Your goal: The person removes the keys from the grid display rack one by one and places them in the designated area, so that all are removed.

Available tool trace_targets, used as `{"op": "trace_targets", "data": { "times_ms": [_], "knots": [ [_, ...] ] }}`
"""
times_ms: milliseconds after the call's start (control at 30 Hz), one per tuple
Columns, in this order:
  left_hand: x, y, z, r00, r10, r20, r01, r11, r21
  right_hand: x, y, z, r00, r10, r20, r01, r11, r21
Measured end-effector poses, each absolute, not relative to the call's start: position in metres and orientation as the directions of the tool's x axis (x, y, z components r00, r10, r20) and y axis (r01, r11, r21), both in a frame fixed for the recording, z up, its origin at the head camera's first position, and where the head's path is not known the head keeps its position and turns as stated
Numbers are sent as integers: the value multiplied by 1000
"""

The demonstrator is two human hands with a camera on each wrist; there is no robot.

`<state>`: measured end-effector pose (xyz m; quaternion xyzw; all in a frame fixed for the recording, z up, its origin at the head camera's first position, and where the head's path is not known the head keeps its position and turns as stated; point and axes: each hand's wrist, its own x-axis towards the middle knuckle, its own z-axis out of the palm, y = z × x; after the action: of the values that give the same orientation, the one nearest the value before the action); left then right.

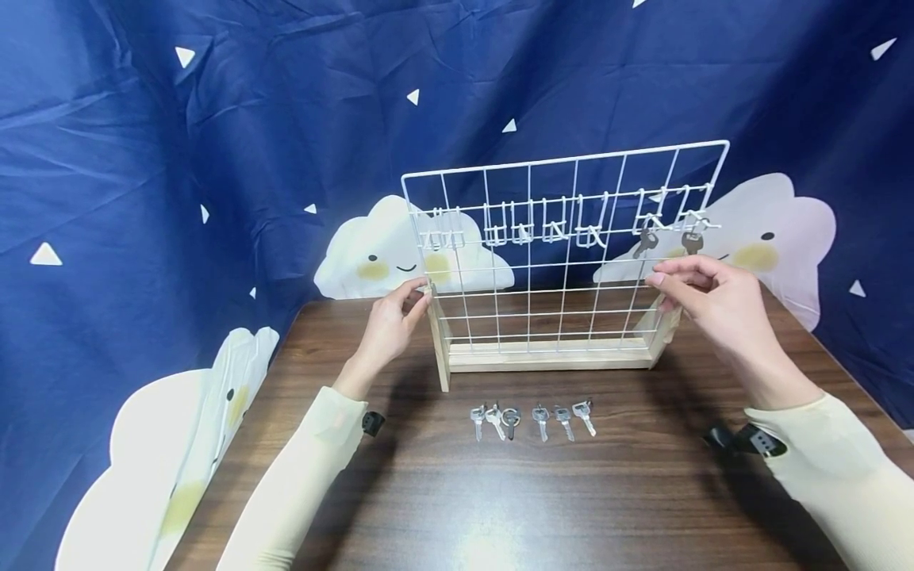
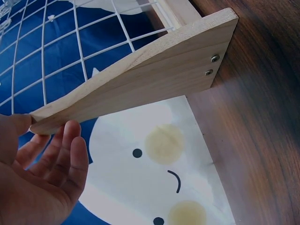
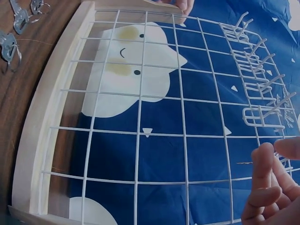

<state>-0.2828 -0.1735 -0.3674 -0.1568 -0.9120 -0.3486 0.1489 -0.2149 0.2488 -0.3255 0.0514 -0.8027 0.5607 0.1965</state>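
My left hand [image 1: 391,321] grips the upper tip of the left wooden side panel [image 2: 136,75], thumb on one side and fingers on the other. My right hand [image 1: 717,297] is at the right end of the white wire grid [image 1: 528,266], thumb and index fingertips close together. In the right wrist view those fingertips [image 3: 265,152] overlap the grid; I cannot tell whether they pinch anything. Just above the right hand, a key [image 1: 646,242] and another key [image 1: 693,242] hang from white hooks [image 1: 589,234] on the grid.
Several keys [image 1: 541,424], some on rings, lie in a row on the brown table [image 1: 528,492] before the stand's wooden base bar [image 1: 550,361]. More white hooks [image 1: 493,234] line the grid's upper part. A blue curtain [image 1: 286,103] with clouds hangs behind.
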Motion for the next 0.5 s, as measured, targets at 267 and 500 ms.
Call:
{"op": "trace_targets", "data": {
  "times_ms": [267, 500],
  "knots": [
    [-283, -174, -367, -905, 186, 382, 394, 705, 590, -219, 250, -320, -906, 168, 388, -319, 331, -888],
    [-282, -173, -367, -905, 186, 384, 394, 708, 586, -224, 249, -319, -881, 191, 432, -360, 322, -876]
  ]
}}
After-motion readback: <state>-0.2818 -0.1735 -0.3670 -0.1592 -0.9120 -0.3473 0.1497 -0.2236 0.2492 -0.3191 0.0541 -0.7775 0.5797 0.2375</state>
